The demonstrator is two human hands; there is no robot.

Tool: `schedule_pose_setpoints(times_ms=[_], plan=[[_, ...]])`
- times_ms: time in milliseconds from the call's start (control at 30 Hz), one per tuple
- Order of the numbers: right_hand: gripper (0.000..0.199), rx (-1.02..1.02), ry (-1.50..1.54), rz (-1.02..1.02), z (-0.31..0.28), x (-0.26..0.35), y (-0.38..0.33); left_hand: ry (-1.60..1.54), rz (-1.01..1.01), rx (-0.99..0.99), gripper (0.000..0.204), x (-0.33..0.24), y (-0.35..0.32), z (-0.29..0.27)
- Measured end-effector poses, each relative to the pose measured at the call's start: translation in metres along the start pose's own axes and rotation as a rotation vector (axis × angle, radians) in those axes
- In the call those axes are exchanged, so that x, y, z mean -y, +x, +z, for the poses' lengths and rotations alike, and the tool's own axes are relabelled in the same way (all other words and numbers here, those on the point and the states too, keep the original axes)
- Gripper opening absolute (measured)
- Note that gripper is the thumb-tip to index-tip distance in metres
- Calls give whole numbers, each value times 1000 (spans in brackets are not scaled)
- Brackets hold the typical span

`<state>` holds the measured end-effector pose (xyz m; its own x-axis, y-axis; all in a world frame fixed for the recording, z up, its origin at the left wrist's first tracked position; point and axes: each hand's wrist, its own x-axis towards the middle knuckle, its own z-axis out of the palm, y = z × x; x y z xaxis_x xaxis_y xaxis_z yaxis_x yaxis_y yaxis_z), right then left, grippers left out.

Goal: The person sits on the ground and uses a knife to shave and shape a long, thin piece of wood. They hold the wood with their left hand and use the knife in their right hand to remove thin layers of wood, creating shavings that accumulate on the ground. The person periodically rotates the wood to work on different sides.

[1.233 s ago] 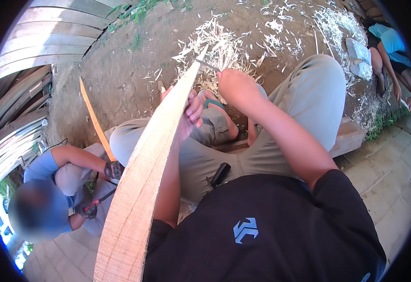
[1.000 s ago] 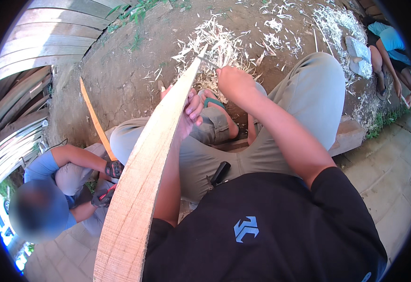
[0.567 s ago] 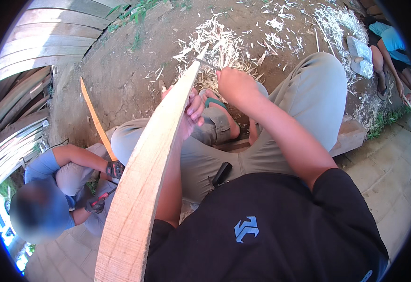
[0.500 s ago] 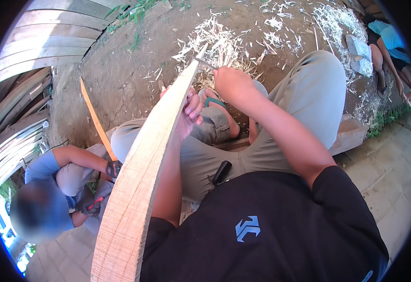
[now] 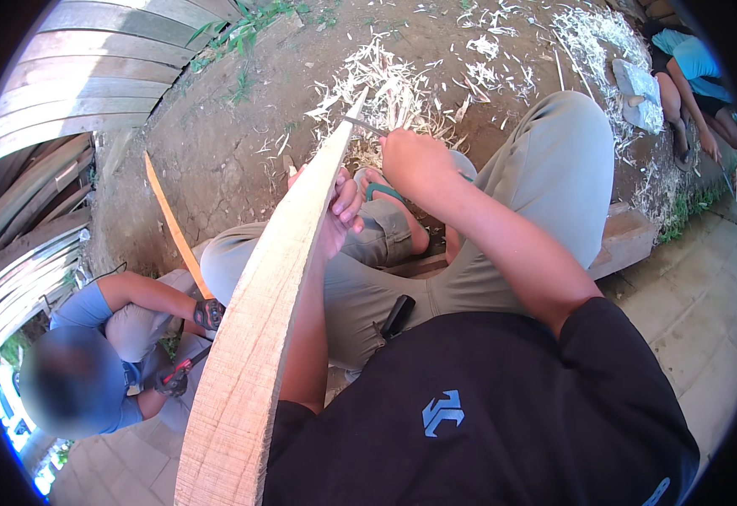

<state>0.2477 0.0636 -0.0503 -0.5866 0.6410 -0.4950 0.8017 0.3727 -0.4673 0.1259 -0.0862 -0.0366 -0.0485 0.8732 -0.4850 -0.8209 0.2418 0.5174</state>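
Observation:
A long curved pale wooden plank (image 5: 259, 320) runs from the lower edge up to a pointed tip near the wood shavings. My left hand (image 5: 340, 207) grips its right edge about midway, fingers wrapped around it. My right hand (image 5: 415, 160) is closed on the handle of a thin metal blade (image 5: 360, 125) whose tip rests against the plank close to its far end. I sit with grey-trousered knees bent, feet in sandals under the plank.
Pale wood shavings (image 5: 393, 76) litter the dirt ahead. A person in a blue shirt (image 5: 90, 354) crouches at lower left, holding a tool, beside a thin orange wooden strip (image 5: 170, 223). Stacked curved planks (image 5: 56, 93) lie upper left. Another person (image 5: 693, 80) sits at upper right.
My right hand with the blade has shifted slightly along the plank's far end, back and forth. The plank and my left hand stay almost in place.

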Motion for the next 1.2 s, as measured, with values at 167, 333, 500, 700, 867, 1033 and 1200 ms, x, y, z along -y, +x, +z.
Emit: schedule_pose_setpoints(times_ms=[167,333,500,700,867,1033,1200], plan=[[37,-46,33,22,12,3,-2,29,-2,-22,22,0,-1,-1],[37,118,-87,1,15,-29,25,61,-10,11,27,-3,6,1],[45,70,37,2,-20,5,-20,13,25,21,36,-1,2,-3],[27,110,-106,19,-34,11,-21,-36,4,26,51,-6,2,-2],[26,86,-62,35,-25,8,-9,-62,-26,26,51,-12,4,0],[27,102,-51,24,-28,11,-18,-65,-25,-1,51,-9,2,1],[27,113,-36,46,-22,11,-16,-13,-32,-10,50,-9,2,1]])
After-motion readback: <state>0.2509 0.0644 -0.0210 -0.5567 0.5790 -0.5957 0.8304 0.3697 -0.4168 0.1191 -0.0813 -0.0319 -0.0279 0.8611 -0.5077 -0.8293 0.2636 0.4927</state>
